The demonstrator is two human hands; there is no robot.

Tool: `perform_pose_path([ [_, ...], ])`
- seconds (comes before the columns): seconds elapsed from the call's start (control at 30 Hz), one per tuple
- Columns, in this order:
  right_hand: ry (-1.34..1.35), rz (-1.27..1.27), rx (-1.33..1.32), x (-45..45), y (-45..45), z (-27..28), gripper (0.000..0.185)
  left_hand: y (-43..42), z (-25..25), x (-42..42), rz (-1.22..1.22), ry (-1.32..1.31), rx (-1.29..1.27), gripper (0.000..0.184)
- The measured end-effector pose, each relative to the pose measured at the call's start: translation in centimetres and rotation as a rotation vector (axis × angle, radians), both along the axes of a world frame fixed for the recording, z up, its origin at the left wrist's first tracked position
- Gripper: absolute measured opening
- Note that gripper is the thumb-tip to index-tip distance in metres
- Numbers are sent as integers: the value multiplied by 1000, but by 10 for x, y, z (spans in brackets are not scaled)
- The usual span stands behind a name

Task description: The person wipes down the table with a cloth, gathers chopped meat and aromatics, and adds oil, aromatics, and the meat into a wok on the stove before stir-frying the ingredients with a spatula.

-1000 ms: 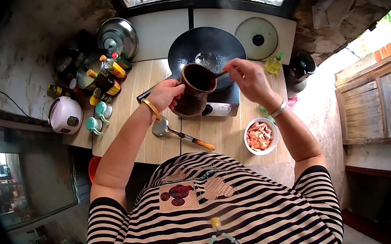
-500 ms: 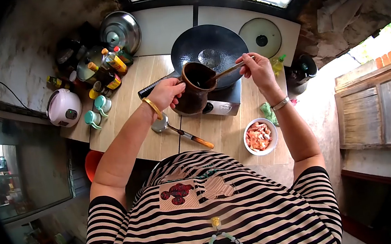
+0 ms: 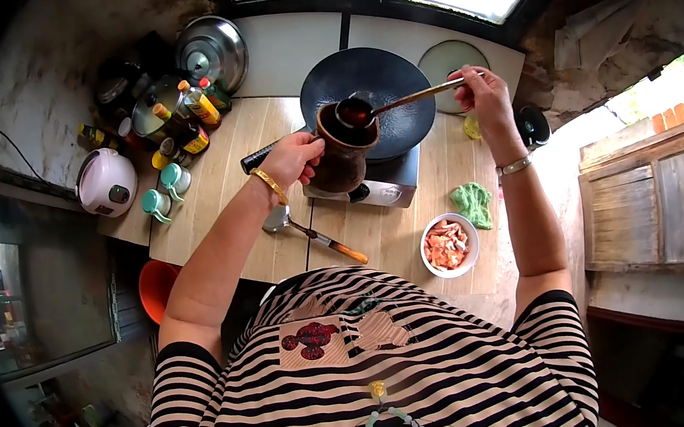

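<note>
My left hand [image 3: 295, 161] is closed on the side of a brown clay jar [image 3: 342, 166], held tilted above the stove's front. In my right hand [image 3: 484, 98] is the long handle of a ladle [image 3: 417, 96]. Its round bowl, with dark reddish liquid in it, is at the jar's mouth. Behind the jar, a black wok [image 3: 392, 66] sits on a portable gas stove [image 3: 398, 185]. Below my left hand, a spatula with a wooden handle [image 3: 346, 250] lies on the counter. A white bowl [image 3: 476, 253] of raw meat pieces stands below my right hand.
A green cloth [image 3: 472, 204] lies beside the bowl. Several sauce bottles [image 3: 199, 107], two teal-lidded jars [image 3: 165, 192] and a pink rice cooker [image 3: 106, 183] stand at the left. A glass lid [image 3: 451, 55] lies right of the wok; a steel lid [image 3: 211, 54] leans at back left.
My right hand has moved up and to the right, raising the ladle so its bowl of dark liquid shows at the jar's mouth. My left hand still holds the jar.
</note>
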State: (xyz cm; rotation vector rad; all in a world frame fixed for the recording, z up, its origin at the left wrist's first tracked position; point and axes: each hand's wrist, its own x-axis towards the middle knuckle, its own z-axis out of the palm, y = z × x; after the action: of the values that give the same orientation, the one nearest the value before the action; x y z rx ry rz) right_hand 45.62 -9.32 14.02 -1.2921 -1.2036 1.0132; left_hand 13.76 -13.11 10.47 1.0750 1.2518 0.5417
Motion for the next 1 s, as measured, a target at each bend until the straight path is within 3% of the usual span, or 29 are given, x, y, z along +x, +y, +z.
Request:
perform_pose_path([
  [0.2,-209,-157,136,18,13,-2,28,-6,1,-10,-2,3,3,20],
  [0.4,-553,-87,292,9,11,-54,17,-13,5,-17,3,23,-12,19],
  [0.47,-815,-69,439,5,7,-60,13,-14,7,-19,11,21,-18,19],
  [0.6,-1033,-11,692,5,-1,-57,10,-15,8,-20,2,16,-9,18],
  [0.77,-1067,-89,780,9,-11,-49,9,-17,14,-16,2,26,-14,19],
  [0.83,-1098,-126,770,10,-15,-53,12,-24,30,-7,11,-86,42,19],
  [0.93,-827,-251,464,17,-15,-96,14,-21,22,-10,-16,-24,10,19],
  [1.0,-391,-305,216,27,-8,-121,22,-16,11,-12,-40,40,-13,19],
])
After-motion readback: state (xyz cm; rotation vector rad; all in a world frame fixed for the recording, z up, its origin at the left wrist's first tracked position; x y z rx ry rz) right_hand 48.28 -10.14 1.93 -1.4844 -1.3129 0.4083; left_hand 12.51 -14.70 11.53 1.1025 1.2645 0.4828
